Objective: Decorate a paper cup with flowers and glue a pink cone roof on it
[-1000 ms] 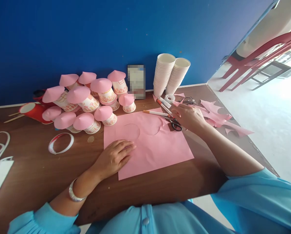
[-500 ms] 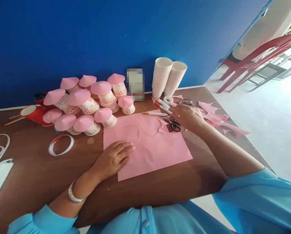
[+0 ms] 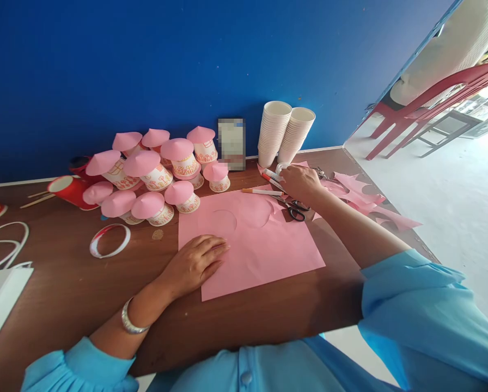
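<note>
A sheet of pink paper (image 3: 264, 256) lies on the brown table, with two circle outlines on its upper half. My left hand (image 3: 197, 264) rests flat on its left part, fingers stretched out. Beyond the sheet's upper right corner, my right hand (image 3: 303, 182) reaches down over a clear tape roll (image 3: 282, 166) and a red-and-white marker (image 3: 272, 177). Its fingertips are hidden, so whether it grips anything does not show. Just below that hand are black-handled scissors (image 3: 296, 212), and an orange-and-white marker (image 3: 262, 191) lies across the paper's top edge.
Several decorated paper cups with pink cone roofs (image 3: 177, 149) stand at the left. Two stacks of white cups (image 3: 274, 128) and a phone (image 3: 231, 144) are against the blue wall. Pink scraps (image 3: 358, 196) lie right. A tape ring (image 3: 110, 241) and red cup (image 3: 73, 191) sit left.
My right hand has moved slightly up and left, from beside the markers to over the tape roll. My left hand stays on the paper. The view has shifted a little.
</note>
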A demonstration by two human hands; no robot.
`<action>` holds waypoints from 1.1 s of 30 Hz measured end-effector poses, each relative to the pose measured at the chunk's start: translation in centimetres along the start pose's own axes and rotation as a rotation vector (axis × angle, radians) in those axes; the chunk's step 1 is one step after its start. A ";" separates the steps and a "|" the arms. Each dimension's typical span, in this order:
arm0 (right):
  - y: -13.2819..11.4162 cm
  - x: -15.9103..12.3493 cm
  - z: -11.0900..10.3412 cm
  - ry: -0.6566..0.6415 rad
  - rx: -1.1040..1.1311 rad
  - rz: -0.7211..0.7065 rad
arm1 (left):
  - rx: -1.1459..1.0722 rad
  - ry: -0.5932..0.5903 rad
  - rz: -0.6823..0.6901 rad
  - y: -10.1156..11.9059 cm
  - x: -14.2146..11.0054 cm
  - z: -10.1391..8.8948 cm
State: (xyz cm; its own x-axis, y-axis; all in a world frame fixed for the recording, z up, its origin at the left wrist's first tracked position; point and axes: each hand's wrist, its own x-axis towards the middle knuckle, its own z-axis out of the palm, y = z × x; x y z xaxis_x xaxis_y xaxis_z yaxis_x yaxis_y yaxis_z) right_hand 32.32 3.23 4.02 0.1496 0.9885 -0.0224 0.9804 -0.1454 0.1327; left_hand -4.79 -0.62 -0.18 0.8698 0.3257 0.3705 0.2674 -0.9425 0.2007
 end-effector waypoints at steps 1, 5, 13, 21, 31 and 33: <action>-0.1 -0.4 -0.3 0.006 -0.001 -0.005 | -0.002 -0.001 -0.001 0.0 0.0 0.0; -1.1 -2.9 -1.4 0.038 0.015 -0.045 | -0.009 -0.002 0.012 -0.1 0.0 -0.2; -1.8 -6.0 0.0 0.086 0.079 -0.161 | 0.018 0.022 0.019 0.1 0.1 -0.5; -4.0 -5.9 -1.0 0.055 0.108 -0.218 | 0.046 0.054 0.041 0.7 0.3 -0.4; -6.1 -8.5 -0.7 0.043 0.115 -0.355 | 0.084 0.132 -0.263 -0.5 -0.7 -1.1; -5.0 -8.1 -0.6 0.071 0.099 -0.291 | 0.098 0.123 -0.279 -0.8 -0.9 -1.0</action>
State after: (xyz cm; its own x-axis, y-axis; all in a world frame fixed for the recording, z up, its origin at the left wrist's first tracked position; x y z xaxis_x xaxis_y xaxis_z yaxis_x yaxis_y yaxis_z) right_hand 26.14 -4.07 4.15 -0.1454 0.9891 0.0241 0.9889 0.1446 0.0340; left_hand -6.14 -0.11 0.24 0.7023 0.5740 0.4211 0.5326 -0.8162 0.2242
